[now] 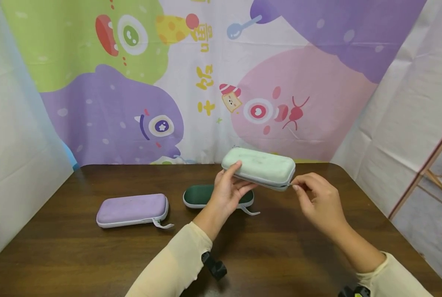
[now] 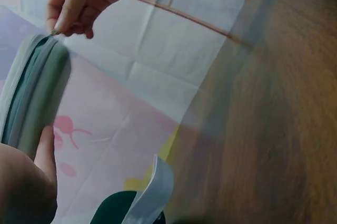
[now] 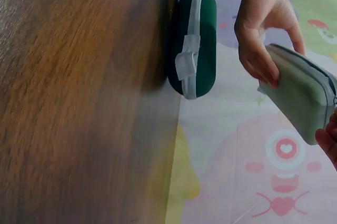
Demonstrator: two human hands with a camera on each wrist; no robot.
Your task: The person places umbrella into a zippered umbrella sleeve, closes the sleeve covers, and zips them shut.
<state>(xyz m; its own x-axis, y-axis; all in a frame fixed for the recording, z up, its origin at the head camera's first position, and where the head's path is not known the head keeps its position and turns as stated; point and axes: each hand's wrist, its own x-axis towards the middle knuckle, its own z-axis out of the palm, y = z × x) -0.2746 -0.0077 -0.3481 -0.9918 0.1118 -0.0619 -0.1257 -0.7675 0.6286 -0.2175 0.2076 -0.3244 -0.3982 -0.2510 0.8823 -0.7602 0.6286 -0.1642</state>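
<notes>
A mint green zip case (image 1: 259, 164) is held up off the table, its long side tilted down to the right. My left hand (image 1: 226, 185) grips its left part, thumb on top and fingers underneath. At the case's right end my right hand (image 1: 319, 200) pinches the zipper pull (image 1: 290, 184) between thumb and fingertips. In the left wrist view the zip seam (image 2: 32, 84) along the side shows a parted, darker teal strip. Behind the left hand lies a dark green zip case (image 1: 198, 195), partly hidden by that hand and wrist.
A purple zip case (image 1: 132, 209) lies on the brown wooden table (image 1: 95, 255) at the left, its pale strap (image 1: 162, 224) toward me. The dark green case's strap (image 1: 250, 211) points right. A cartoon-printed cloth (image 1: 206, 136) hangs behind the table's far edge.
</notes>
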